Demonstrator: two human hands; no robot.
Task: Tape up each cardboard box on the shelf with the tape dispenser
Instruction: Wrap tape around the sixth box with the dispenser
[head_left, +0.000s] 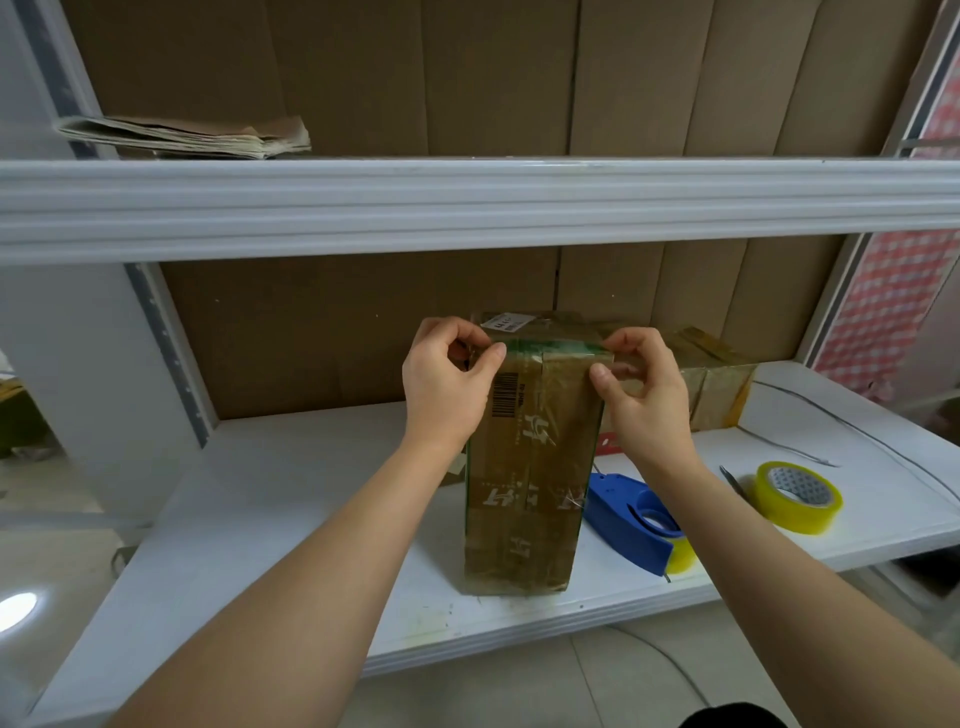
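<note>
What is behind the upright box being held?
Behind the upright box, to its right, sits another taped box, partly hidden by the right hand. Anything directly behind it is covered.

Arms: we reach both bare forearms forward and up, converging toward the middle.
Left hand (447, 384): ours is raised, back toward us, fingers curled, thumb and forefinger pinched together.
Right hand (644, 395): ours sits level with the left, fingers curled, thumb tip meeting forefinger in a pinch.
</note>
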